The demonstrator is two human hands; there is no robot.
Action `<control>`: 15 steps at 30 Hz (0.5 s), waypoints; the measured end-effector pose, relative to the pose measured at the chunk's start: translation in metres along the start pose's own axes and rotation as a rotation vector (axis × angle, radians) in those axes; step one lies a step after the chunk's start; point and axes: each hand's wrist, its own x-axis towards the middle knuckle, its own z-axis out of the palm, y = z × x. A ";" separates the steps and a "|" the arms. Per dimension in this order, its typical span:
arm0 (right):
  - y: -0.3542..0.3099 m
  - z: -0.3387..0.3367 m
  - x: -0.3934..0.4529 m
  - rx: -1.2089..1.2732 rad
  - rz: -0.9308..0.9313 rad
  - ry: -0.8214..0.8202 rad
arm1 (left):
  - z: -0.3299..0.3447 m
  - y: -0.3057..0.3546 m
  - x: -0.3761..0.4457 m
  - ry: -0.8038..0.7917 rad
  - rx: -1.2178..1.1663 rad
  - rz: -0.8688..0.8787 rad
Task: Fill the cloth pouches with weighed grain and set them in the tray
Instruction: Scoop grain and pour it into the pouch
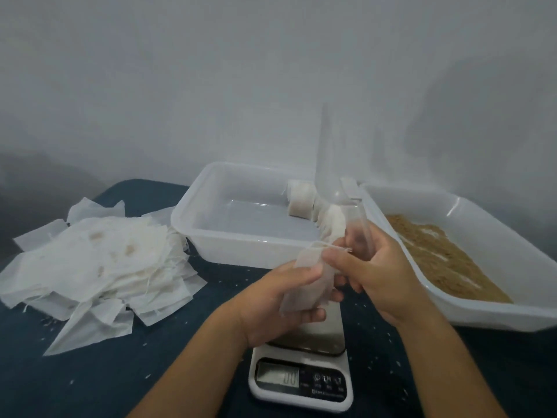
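- Two hands grip one empty cloth pouch (pixel 304 282): left hand (pixel 281 300) beneath, right hand (pixel 366 267) pinching its mouth plus a clear funnel (pixel 340 188).
- Mouth should be spread wide above the scale (pixel 304 375), at 6 o'clock.

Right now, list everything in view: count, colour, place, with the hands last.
empty pouches: a loose pile, white, on the cloth at left.
middle tray: one, translucent white, behind the scale.
filled pouches: a few, white, along the middle tray's right wall.
grain tray: one, white, at right.
grain: tan layer inside the grain tray.
scale: one, white with steel plate, front centre.
clear tube: one, transparent, in the right hand.
held pouch: one, white, between both hands.
tablecloth: dark blue, grain-flecked.
left hand: holds the pouch.
right hand: grips tube, pinches pouch.
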 end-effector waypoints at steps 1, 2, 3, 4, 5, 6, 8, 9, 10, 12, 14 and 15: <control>0.002 -0.001 -0.001 -0.008 -0.012 0.048 | -0.001 0.000 0.001 0.044 0.053 0.025; 0.004 -0.003 -0.001 -0.015 -0.022 0.083 | -0.002 -0.001 0.003 0.105 0.096 0.046; 0.006 -0.004 -0.002 -0.025 -0.027 0.110 | -0.004 -0.002 0.005 0.168 0.134 0.066; 0.007 -0.005 -0.003 -0.029 -0.032 0.133 | -0.005 -0.003 0.008 0.222 0.178 0.084; 0.010 -0.007 -0.004 -0.028 -0.037 0.156 | -0.005 -0.005 0.010 0.270 0.229 0.100; 0.012 -0.008 -0.005 -0.028 -0.038 0.171 | -0.005 -0.007 0.011 0.314 0.280 0.113; 0.014 -0.009 -0.008 -0.019 -0.040 0.182 | -0.004 -0.011 0.014 0.387 0.354 0.135; 0.016 -0.009 -0.009 -0.003 -0.046 0.173 | -0.003 -0.013 0.015 0.413 0.368 0.152; 0.018 -0.010 -0.010 0.012 -0.049 0.161 | -0.002 -0.015 0.016 0.434 0.373 0.168; 0.021 -0.012 -0.012 0.013 -0.030 0.135 | 0.000 -0.016 0.017 0.475 0.374 0.187; 0.024 -0.014 -0.013 0.012 -0.005 0.096 | 0.003 -0.016 0.017 0.518 0.349 0.198; 0.025 -0.015 -0.014 0.014 -0.002 0.073 | 0.003 -0.016 0.017 0.534 0.329 0.201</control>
